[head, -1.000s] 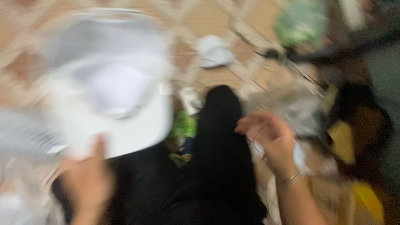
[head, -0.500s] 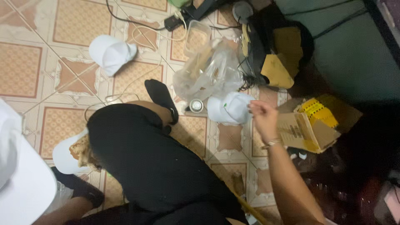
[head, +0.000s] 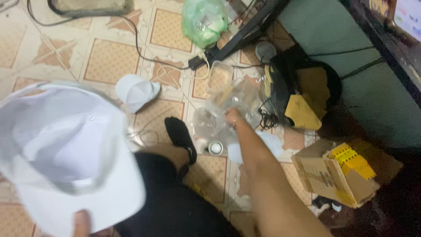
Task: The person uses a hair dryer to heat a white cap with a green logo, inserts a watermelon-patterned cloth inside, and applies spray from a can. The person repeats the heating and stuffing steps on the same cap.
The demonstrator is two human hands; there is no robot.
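At the lower left of the frame my left hand [head: 82,221] grips the brim of a large white cloth cap [head: 66,158], thumb pressed on its underside, so the cap's hollow inside faces me. My right hand [head: 232,117] stretches out to the middle of the frame and closes its fingers on a crumpled clear plastic bag [head: 228,109] lying on the patterned tile floor [head: 105,61]. Left of that bag lies a second white cap [head: 135,91], above it a green plastic bag [head: 204,19], and at lower right an open cardboard box [head: 333,177].
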